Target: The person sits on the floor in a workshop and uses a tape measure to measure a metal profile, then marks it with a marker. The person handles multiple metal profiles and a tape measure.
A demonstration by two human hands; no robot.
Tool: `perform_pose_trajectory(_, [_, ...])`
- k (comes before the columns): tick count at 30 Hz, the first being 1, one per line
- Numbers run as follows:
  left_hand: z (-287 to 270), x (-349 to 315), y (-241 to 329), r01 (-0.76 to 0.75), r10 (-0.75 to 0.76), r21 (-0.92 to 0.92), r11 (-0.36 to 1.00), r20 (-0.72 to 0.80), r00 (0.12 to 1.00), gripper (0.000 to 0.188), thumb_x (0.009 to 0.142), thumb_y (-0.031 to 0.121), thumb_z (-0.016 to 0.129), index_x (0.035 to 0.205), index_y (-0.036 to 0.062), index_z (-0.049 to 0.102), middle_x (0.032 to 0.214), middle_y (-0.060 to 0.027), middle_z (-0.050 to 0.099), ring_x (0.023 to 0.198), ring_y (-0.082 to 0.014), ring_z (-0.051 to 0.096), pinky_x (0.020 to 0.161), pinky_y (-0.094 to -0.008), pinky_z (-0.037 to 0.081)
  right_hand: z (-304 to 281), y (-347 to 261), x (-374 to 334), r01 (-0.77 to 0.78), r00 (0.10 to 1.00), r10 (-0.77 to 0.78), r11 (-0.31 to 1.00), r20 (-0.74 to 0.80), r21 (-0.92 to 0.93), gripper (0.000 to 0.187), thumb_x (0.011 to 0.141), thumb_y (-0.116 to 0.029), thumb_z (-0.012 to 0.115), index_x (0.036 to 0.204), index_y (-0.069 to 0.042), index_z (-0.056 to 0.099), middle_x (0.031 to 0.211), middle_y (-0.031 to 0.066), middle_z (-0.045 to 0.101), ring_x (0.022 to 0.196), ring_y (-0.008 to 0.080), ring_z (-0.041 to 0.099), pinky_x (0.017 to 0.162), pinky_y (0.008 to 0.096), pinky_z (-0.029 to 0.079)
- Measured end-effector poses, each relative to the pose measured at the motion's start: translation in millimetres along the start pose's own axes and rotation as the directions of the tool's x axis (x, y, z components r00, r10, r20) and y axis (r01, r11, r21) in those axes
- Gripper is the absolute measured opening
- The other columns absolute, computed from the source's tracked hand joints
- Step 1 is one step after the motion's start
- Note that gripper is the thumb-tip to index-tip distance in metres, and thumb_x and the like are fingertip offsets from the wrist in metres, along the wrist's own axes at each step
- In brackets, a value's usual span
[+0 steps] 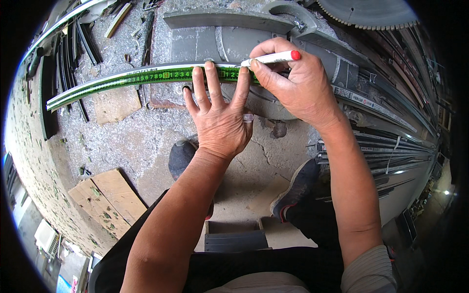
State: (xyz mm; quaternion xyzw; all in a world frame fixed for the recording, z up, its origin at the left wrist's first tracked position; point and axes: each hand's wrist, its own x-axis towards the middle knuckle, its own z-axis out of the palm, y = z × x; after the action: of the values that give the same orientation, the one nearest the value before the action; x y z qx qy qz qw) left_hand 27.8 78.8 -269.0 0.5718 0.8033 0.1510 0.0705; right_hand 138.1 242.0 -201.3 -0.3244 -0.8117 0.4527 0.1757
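Observation:
A long pale metal profile [97, 85] runs from the far left to the middle, over a grey machine base. Along its near side lies a green tape measure blade [141, 75] with printed markings. My left hand [220, 119] rests on the blade, fingers spread and stretched out, their tips pressing at the profile's edge. In a pinch grip, my right hand [298, 83] holds a white marker pen [271, 58] with a red end. Just beyond my left index finger, the pen's tip meets the profile. My right palm hides part of the blade and profile.
A toothed circular saw blade [366, 12] is at the upper right, beside the grey machine base [195, 44]. Bundled metal profiles [371, 146] lie on the right. Flat cardboard [107, 200] lies at lower left. My shoes [295, 188] stand on the floor below, which is strewn with shavings.

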Motion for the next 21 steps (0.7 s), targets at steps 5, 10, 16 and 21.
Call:
perform_pose_trajectory(5, [-0.6, 0.1, 1.0, 0.004, -0.004, -0.005, 1.0, 0.008, 1.0, 0.087, 0.086, 0.041, 0.07, 0.167, 0.0362, 0.041, 0.176, -0.0288, 0.014, 0.162, -0.0541, 0.011, 0.119, -0.0788, 0.021, 0.6, 2.4, -1.0, -0.006, 1.0, 0.007, 1.0, 0.022, -0.026, 0.016, 0.101, -0.017, 0.076, 0.115, -0.012, 0.072, 0.09, 0.0071, 0.08, 0.085, 0.0199, 0.08, 0.074, 0.0332, 0.062])
perform_pose_trajectory(10, [-1.0, -0.1, 0.5, 0.002, -0.002, 0.003, 1.0, 0.015, 1.0, 0.088, 0.085, 0.041, 0.07, 0.168, 0.0346, 0.04, 0.176, -0.0294, 0.013, 0.162, -0.0551, 0.01, 0.121, -0.077, 0.019, 0.7, 1.9, -0.9, -0.006, 0.999, 0.008, 0.998, 0.033, -0.063, 0.017, 0.101, -0.018, 0.076, 0.116, -0.013, 0.072, 0.09, 0.0077, 0.08, 0.085, 0.021, 0.081, 0.074, 0.0339, 0.063])
perform_pose_trajectory(16, [-1.0, 0.1, 0.6, 0.006, -0.006, -0.01, 1.0, 0.007, 1.0, 0.087, 0.085, 0.041, 0.071, 0.167, 0.0368, 0.04, 0.177, -0.0278, 0.013, 0.162, -0.0544, 0.012, 0.118, -0.0791, 0.022, 1.5, 1.6, -0.6, -0.006, 1.0, 0.007, 0.997, 0.025, -0.074, 0.016, 0.101, -0.019, 0.076, 0.116, -0.014, 0.072, 0.09, 0.0078, 0.08, 0.087, 0.0219, 0.081, 0.075, 0.0342, 0.063])
perform_pose_trajectory(21, [-0.6, 0.4, 0.4, 0.005, -0.004, -0.002, 1.0, 0.009, 1.0, 0.087, 0.086, 0.041, 0.07, 0.167, 0.0369, 0.04, 0.176, -0.0281, 0.013, 0.162, -0.0543, 0.012, 0.118, -0.079, 0.022, 1.9, 2.8, -1.0, -0.013, 0.999, 0.015, 0.998, 0.029, -0.062, 0.016, 0.102, -0.02, 0.076, 0.116, -0.015, 0.073, 0.092, 0.0074, 0.081, 0.089, 0.0221, 0.082, 0.077, 0.0345, 0.064])
